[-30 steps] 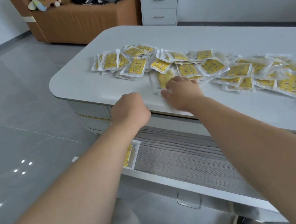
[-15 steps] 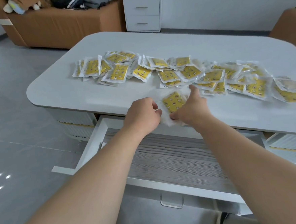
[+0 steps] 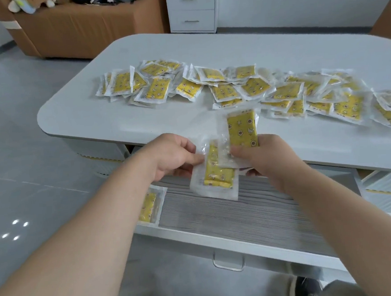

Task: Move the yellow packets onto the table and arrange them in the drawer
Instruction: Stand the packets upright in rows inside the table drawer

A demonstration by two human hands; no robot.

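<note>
Several yellow packets (image 3: pixel 222 85) in clear wrappers lie scattered across the white table (image 3: pixel 123 120). Below its front edge a drawer (image 3: pixel 241 216) with a grey ribbed floor stands pulled out. One yellow packet (image 3: pixel 148 205) lies at the drawer's left end. My left hand (image 3: pixel 169 156) pinches a yellow packet (image 3: pixel 217 176) held above the drawer. My right hand (image 3: pixel 264 157) grips a second yellow packet (image 3: pixel 242 130), which stands upright and overlaps the first.
A brown sofa (image 3: pixel 84 28) and a white drawer cabinet (image 3: pixel 191 9) stand behind the table. A metal handle (image 3: pixel 228 264) sticks out of the drawer front. Another white unit (image 3: pixel 387 190) sits under the table at the right. Grey tiled floor spreads to the left.
Both hands have lifted off the table's front edge and come toward me over the drawer. Each now holds a packet in the air; earlier they pulled a packet off the table.
</note>
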